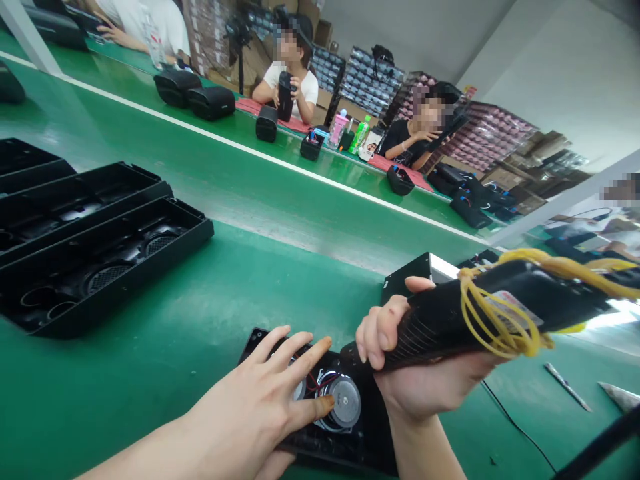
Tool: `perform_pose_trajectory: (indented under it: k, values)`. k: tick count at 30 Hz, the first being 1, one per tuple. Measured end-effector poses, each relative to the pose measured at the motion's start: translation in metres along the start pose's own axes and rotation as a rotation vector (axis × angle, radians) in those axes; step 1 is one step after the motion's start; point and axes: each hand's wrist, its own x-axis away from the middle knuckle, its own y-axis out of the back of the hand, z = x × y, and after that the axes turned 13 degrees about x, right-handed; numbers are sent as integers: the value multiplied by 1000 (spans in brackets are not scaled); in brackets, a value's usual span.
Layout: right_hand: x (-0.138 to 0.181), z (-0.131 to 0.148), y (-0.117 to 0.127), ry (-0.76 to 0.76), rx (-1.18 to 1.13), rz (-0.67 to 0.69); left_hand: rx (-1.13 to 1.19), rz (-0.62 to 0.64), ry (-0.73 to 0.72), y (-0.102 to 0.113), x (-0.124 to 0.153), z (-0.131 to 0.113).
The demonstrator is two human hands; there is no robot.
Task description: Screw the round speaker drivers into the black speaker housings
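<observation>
My left hand (pixel 270 400) lies flat with fingers spread on a black speaker housing (pixel 365 447) at the bottom centre. A round silver speaker driver (pixel 345 400) with red and black wires sits in that housing, beside my fingertips. My right hand (pixel 425 380) grips a black power screwdriver (pixel 480 313) wrapped with yellow rubber bands; its tip points down at the housing next to the driver.
Black speaker shells (pixel 100 267) are stacked at the left on the green belt (pixel 200 333). A black box (pixel 415 273) stands behind my right hand. Metal tools (pixel 565 383) lie at the right. Across the belt sit other people with speakers and bottles (pixel 360 133).
</observation>
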Motion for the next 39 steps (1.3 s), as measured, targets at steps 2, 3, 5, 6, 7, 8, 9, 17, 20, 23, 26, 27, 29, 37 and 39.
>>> perform_pose_trajectory:
  k: [2,3,5,6,7,8,9,17,20,23,26,27,29,37,39]
  values:
    - [-1,4,0,12,-4,-7,53,-12,-9,5,7,1]
    - [-1,6,0,21,-6,-12,88,-39,-5,7,11,2]
    - [-2,12,2,46,-15,-16,153,-149,20,6,17,4]
    - [-3,16,3,54,-23,-16,174,-212,28,3,18,6]
    - [-3,19,5,67,-37,-12,179,-279,28,-1,18,8]
    - [-4,23,6,80,-54,-1,165,-340,19,-5,15,9]
    - [-4,27,7,100,-70,20,143,-396,1,-10,11,10]
    - [0,45,4,160,-103,-80,189,-537,21,-29,-18,8]
    - [2,44,1,169,-128,-97,216,-527,25,-30,-18,9]
    - [4,43,0,177,-148,-123,241,-543,16,-31,-17,10]
    - [5,42,0,164,-153,-102,271,-569,1,-33,-17,11]
    - [6,42,1,161,-157,-98,275,-575,-4,-33,-17,11]
    - [6,41,1,161,-161,-89,275,-582,-15,-34,-17,11]
    - [8,42,1,182,-91,-78,251,-632,-53,-35,-21,13]
    - [8,42,0,200,-57,-66,248,-642,-60,-36,-21,13]
